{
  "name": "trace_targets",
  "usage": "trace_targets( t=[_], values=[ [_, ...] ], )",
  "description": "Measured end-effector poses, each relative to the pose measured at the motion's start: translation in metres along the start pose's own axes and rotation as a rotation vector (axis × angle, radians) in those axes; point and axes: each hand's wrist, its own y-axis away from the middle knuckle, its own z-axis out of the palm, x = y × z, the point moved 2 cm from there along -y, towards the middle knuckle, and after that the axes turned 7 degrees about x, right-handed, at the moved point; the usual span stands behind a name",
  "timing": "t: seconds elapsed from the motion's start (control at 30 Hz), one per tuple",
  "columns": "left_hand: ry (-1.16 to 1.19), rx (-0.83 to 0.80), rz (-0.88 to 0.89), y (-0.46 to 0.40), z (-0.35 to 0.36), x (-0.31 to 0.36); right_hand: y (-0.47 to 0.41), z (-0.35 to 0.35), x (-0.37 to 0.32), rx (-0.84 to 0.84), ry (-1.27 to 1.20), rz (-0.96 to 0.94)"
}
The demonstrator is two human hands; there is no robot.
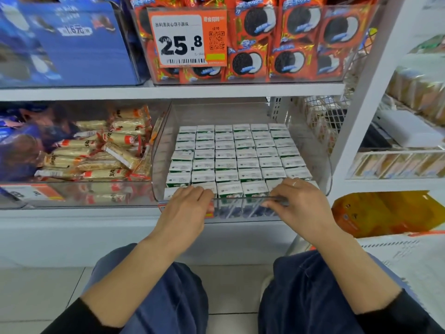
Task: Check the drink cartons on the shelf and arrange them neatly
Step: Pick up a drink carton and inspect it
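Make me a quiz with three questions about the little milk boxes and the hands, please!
1. Where do the small white-and-green drink cartons stand?
A. in a clear plastic bin on the lower shelf
B. on the floor
C. on the top shelf

2. What colour is the price sign that reads 25.8?
A. blue
B. orange and white
C. green

3. What is the left hand doing?
A. hanging at the person's side
B. lifting a carton high
C. resting on the front cartons at the bin's edge

Answers: 1 A, the clear plastic bin walls surround them under the cookie shelf. 2 B, orange border, white panel. 3 C, its fingers lie over the front row, as do those of the right hand.
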Motion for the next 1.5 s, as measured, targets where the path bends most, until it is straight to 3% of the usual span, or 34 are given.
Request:
trace_targets(
  t=[0.2,0.33,0.5,0.6,0.77,0.87,0.97,1.2,1.4,1.5],
  values=[
    [0.111,-0.040,-0.111,0.003,-0.022,-0.006,-0.013,-0.012,-0.026,0.024,-0.169,0.099],
    [0.016,-0.160,0.003,0.006,-0.023,-0.015,-0.043,-0.011,-0.059,-0.049,-0.278,0.019],
    [0.057,0.048,0.046,0.000,-0.032,-0.030,-0.081,0.009,-0.082,-0.207,-0.307,-0.034],
    [0.129,0.205,-0.188,-0.017,-0.053,-0.067,-0.093,0.027,-0.093,-0.308,-0.305,-0.081],
    [0.294,0.187,-0.628,-0.016,-0.048,-0.106,-0.103,0.063,-0.109,-0.571,-0.142,-0.158],
    [0.334,0.068,-0.700,-0.003,-0.033,-0.106,-0.109,0.077,-0.114,-0.676,-0.130,-0.176],
    [0.379,0.067,-0.702,0.003,-0.025,-0.107,-0.117,0.083,-0.114,-0.753,-0.124,-0.190],
    [0.375,0.086,-0.679,0.001,-0.021,-0.108,-0.122,0.091,-0.117,-0.753,-0.069,-0.287],
    [0.389,0.084,-0.703,0.001,-0.020,-0.109,-0.125,0.094,-0.113,-0.762,-0.230,-0.207],
    [0.386,0.069,-0.715,0.000,-0.021,-0.108,-0.127,0.089,-0.112,-0.685,-0.250,-0.192]
  ],
)
